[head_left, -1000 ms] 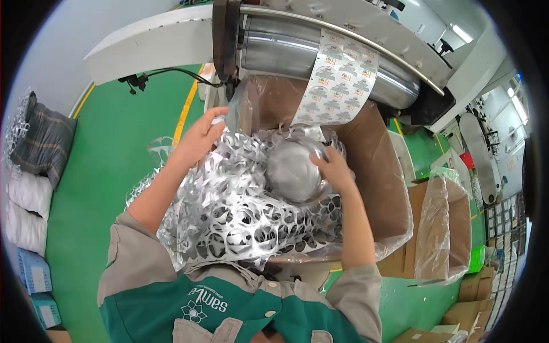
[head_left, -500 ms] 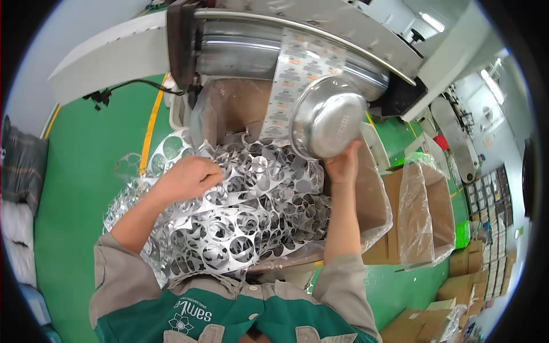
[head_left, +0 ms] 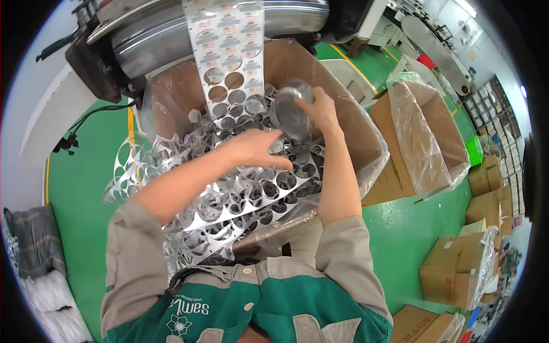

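My right hand (head_left: 322, 112) grips the rim of a shiny round metal bowl (head_left: 289, 114), which is tilted and slightly smeared by motion. The bowl is low over a heap of silvery scrap webbing (head_left: 251, 197) punched with round holes. Just left of the bowl, my left hand (head_left: 258, 150) reaches across the heap, its thumb and fingers apart and nothing in them. A printed foil strip (head_left: 227, 43) comes down from a steel roller beyond my hands; its lower end is full of round holes and runs into the scrap.
The scrap fills and spills over a large cardboard box (head_left: 357, 128) lined with clear plastic. Above it spans a machine's steel roller (head_left: 154, 48). Another lined carton (head_left: 426, 146) stands to the right. More cartons (head_left: 454, 260) sit farther right on the green floor (head_left: 394, 246).
My right hand has brought the bowl down from in front of the strip to the scrap. My left hand has moved right, towards the bowl, and opened. The whole view has shifted.
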The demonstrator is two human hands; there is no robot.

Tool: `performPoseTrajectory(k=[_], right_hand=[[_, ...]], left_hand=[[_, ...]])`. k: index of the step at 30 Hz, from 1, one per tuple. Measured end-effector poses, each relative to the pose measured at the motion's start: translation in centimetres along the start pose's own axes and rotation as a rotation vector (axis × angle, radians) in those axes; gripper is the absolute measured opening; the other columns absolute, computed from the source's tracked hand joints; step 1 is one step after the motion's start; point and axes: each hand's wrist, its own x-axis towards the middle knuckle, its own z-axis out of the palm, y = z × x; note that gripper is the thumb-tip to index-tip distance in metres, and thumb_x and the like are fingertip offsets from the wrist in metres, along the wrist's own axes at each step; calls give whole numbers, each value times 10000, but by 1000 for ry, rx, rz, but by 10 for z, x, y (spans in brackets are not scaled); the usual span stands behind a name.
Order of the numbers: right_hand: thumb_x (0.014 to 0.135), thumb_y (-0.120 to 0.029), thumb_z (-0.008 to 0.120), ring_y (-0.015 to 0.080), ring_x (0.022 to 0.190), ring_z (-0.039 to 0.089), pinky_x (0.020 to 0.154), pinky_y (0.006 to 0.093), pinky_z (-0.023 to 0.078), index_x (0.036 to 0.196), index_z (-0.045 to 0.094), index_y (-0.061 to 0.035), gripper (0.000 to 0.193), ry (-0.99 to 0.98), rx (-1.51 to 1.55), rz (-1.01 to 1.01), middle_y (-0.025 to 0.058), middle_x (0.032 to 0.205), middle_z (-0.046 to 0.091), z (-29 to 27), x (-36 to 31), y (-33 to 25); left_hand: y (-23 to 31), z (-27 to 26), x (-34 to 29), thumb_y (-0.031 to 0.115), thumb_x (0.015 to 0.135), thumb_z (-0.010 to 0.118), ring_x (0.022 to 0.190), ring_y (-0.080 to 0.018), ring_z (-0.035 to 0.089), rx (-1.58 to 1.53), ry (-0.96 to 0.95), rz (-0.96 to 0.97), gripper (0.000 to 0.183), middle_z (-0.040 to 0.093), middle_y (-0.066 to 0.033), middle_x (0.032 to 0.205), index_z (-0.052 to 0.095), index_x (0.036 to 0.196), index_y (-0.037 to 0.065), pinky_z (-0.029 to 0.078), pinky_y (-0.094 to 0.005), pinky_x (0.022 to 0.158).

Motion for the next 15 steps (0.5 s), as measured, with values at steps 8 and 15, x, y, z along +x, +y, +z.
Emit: performPoseTrajectory(k=[8, 15], right_hand=[[768, -258, 692, 169, 749, 601, 672, 311, 478, 947, 562, 4, 343, 155, 969, 48, 88, 788, 621, -15, 20, 1], [911, -285, 527, 202, 1045, 578, 916, 374, 466, 1120, 544, -31, 330, -341, 2001, -159, 93, 1115, 606, -31, 3, 7]], left_hand=[[3, 116, 3, 364, 754, 643, 1117, -327, 523, -91, -618, -4, 873, 403, -245, 1340, 170, 1423, 62, 414, -392, 938], [-24, -46, -83, 78, 800, 530, 780, -96, 538, -434, -200, -87, 453, 581, -76, 1023, 440, 1242, 37, 453, -273, 697]])
